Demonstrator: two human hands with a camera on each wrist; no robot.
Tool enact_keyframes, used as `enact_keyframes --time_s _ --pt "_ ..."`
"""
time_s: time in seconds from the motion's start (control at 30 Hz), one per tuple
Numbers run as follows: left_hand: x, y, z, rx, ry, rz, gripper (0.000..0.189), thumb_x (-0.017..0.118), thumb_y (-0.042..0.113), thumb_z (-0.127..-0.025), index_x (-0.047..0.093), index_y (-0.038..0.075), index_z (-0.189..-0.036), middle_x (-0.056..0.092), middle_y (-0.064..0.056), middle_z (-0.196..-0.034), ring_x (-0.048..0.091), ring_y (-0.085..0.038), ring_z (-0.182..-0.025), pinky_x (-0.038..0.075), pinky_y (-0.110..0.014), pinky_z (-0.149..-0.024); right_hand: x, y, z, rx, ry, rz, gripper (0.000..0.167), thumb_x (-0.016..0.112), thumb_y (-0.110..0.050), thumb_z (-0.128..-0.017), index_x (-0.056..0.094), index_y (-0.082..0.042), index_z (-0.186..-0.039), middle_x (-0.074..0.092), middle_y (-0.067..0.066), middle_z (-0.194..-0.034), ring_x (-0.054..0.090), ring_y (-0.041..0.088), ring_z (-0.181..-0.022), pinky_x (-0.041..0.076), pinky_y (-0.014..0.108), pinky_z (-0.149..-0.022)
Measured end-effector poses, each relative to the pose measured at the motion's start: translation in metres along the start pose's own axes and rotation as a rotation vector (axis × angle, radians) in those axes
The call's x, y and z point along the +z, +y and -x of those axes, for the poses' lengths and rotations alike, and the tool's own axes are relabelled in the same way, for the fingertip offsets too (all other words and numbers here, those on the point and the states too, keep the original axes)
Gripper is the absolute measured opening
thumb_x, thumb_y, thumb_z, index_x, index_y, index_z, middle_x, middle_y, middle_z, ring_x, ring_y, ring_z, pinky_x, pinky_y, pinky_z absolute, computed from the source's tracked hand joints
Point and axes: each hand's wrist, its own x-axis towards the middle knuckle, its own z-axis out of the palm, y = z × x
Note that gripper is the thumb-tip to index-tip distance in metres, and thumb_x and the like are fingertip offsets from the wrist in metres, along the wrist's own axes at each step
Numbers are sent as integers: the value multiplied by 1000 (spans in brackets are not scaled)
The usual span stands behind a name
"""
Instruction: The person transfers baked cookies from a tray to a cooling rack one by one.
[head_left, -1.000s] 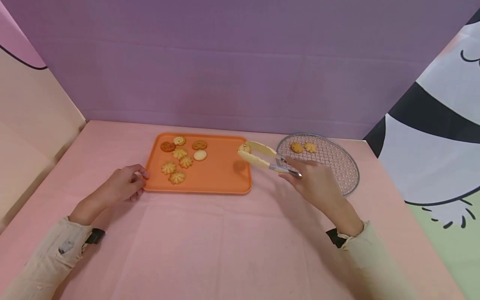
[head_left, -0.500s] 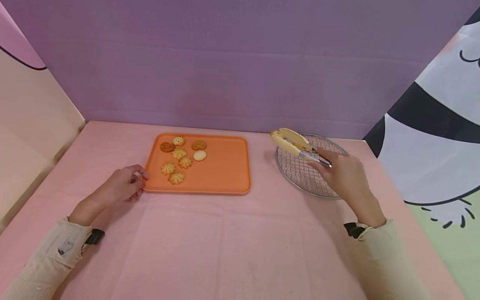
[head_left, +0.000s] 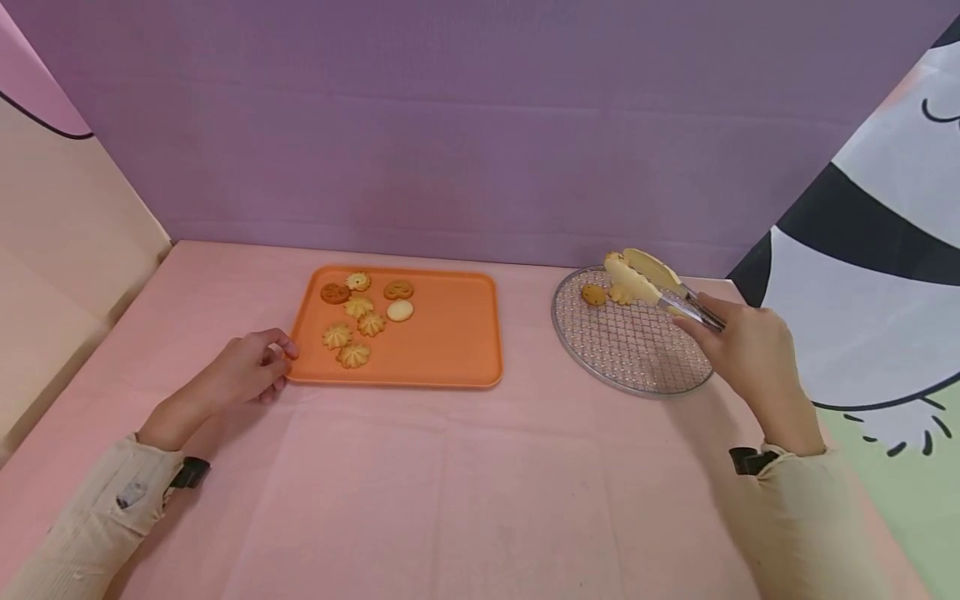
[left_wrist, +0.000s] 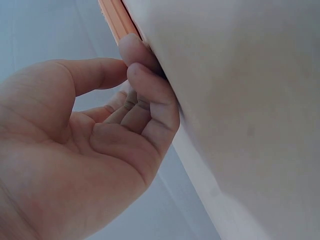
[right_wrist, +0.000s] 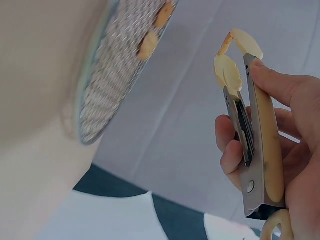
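My right hand [head_left: 750, 354] grips a pair of tongs [head_left: 660, 287] with cream-coloured tips and metal arms. Between the tips is a cookie [right_wrist: 225, 44], seen edge-on in the right wrist view and mostly hidden in the head view. The tongs are over the back of a round wire rack [head_left: 637, 358]. On that rack lie a round speckled cookie [head_left: 593, 294] and a fluted cookie [head_left: 620, 294], partly covered by the tongs. My left hand [head_left: 243, 367] holds the left edge of an orange tray [head_left: 442, 333] with curled fingers, thumb close to the index fingertip.
Several cookies lie on the tray's left half, among them a fluted one [head_left: 354, 356], a pale oval one [head_left: 400, 311] and a brown pretzel-shaped one [head_left: 398, 289]. A pink cloth [head_left: 450, 483] covers the table. Behind stands a purple backdrop [head_left: 465, 150].
My right hand has moved right with the tongs, carrying a cookie from the tray's right end to above the wire rack. My left hand has stayed at the tray.
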Motion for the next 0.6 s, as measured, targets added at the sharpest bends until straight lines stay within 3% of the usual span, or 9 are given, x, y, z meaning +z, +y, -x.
enact_keyframes --time_s 0.27,0.6 --pt "0 0 1 -6 -3 -3 15 54 -2 -96 53 -4 -111 59 -7 -68 55 -19 -53 53 -28 -51 0 25 9 98 -57 20 49 77 -33 -87 69 3 -118 37 -2 -42 35 24 -49 25 34 -44" --pt "0 -4 1 55 9 12 14 53 -3 -95 54 -5 -109 59 -6 -65 55 -18 -52 51 -28 -48 8 45 13 161 -106 23 49 76 -32 -89 67 7 -117 43 1 -43 36 24 -50 24 34 -43"
